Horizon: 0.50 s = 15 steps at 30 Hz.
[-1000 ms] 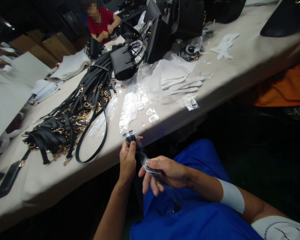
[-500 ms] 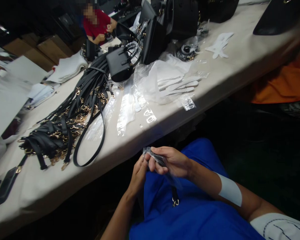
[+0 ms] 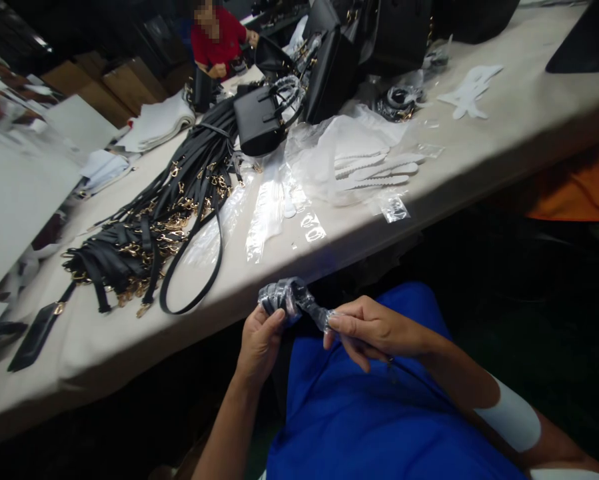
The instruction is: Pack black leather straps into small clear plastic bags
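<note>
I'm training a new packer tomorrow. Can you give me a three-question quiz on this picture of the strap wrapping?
1. True or false: the left hand and the right hand both grip the wrapped strap.
2. Where does the pile of black straps lie? A) on the person's lap B) on the table C) on the floor
3. What is the strap in the hands covered with?

Key
1. True: the left hand holds the folded bundle, the right pinches the twisted end of the wrapping.
2. B
3. Clear plastic film.
</note>
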Each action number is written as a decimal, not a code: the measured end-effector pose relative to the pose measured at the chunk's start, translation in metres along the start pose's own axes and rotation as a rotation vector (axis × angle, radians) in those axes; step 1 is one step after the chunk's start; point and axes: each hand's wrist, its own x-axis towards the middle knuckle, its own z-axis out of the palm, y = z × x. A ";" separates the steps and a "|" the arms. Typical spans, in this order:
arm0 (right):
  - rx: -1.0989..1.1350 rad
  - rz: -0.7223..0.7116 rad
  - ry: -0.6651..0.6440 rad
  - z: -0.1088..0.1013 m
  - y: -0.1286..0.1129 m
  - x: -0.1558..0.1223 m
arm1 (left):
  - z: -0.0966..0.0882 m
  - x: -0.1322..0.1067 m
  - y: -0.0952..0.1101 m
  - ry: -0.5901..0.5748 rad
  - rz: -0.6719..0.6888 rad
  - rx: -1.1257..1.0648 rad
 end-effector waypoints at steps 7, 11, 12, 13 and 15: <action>-0.637 0.005 0.336 -0.023 0.040 0.025 | 0.015 -0.025 0.023 -0.155 -0.072 -0.171; -0.236 -0.147 0.281 -0.021 0.048 0.040 | 0.021 -0.036 0.023 -0.239 -0.092 -0.022; -0.151 -0.184 0.253 -0.019 0.048 0.043 | 0.022 -0.038 0.024 -0.253 -0.099 0.001; -0.069 -0.215 0.222 -0.016 0.047 0.047 | 0.024 -0.040 0.025 -0.261 -0.107 0.012; 0.070 -0.266 0.181 -0.011 0.046 0.057 | 0.026 -0.044 0.028 -0.268 -0.114 0.020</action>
